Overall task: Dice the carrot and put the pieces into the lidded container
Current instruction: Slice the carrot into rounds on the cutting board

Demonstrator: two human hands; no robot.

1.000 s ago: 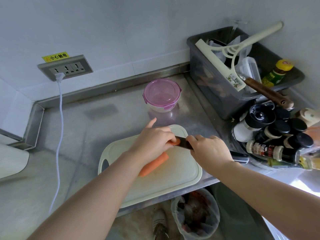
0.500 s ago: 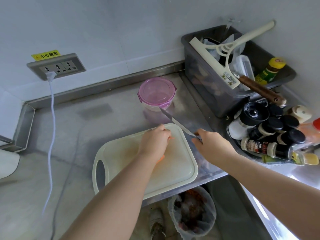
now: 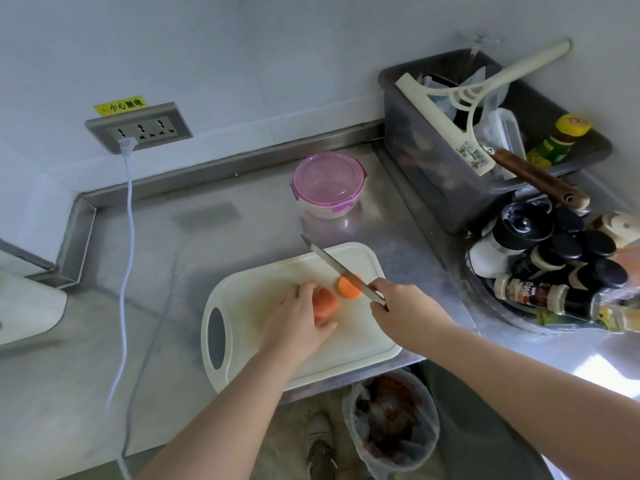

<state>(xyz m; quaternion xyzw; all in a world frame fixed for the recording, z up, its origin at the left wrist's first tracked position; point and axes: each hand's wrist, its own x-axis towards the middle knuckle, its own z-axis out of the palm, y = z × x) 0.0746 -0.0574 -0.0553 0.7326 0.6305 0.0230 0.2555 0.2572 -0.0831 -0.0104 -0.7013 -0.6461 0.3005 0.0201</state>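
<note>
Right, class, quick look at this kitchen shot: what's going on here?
A person is cutting a carrot on a white cutting board. The left hand holds the carrot down, while the right hand grips a knife, its blade angled above a round slice already cut off. The pink lidded container sits behind the board on the steel counter with its lid on. No diced pieces are visible yet.

One left hand [image 3: 298,322] and one right hand [image 3: 405,313] are working over one cutting board [image 3: 363,341]. One carrot chunk [image 3: 325,305] and one carrot slice [image 3: 348,288] are lying there, making two pieces. One knife [image 3: 332,261] and one lidded container [image 3: 329,183] are showing too.
</note>
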